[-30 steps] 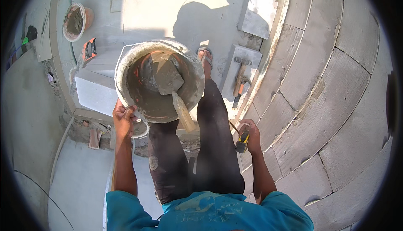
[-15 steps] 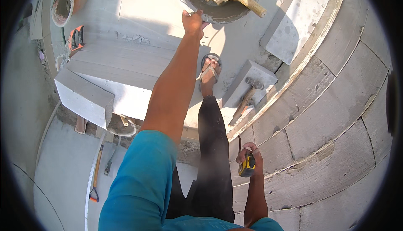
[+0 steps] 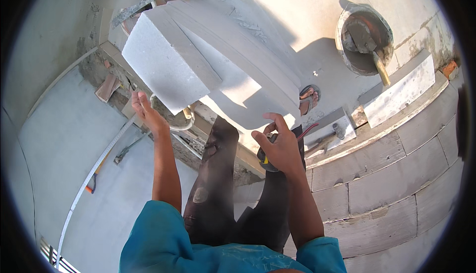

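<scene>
— Right hand [image 3: 280, 146]?
— Clasped around a yellow-black tape measure [image 3: 266, 160], at six o'clock of the chalky, sharp-edged grey block [image 3: 166, 67].
— Left hand [image 3: 148, 114]?
— Open-fingered, grasping nothing, under the block's seven o'clock corner.
— Free space?
— Smooth floor at nine o'clock; round mortar pan [image 3: 364, 37] at two.

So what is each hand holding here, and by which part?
The right hand holds a tape measure by its case, fingers wrapped over the top. The left hand is open beside the white block and holds nothing.
</scene>
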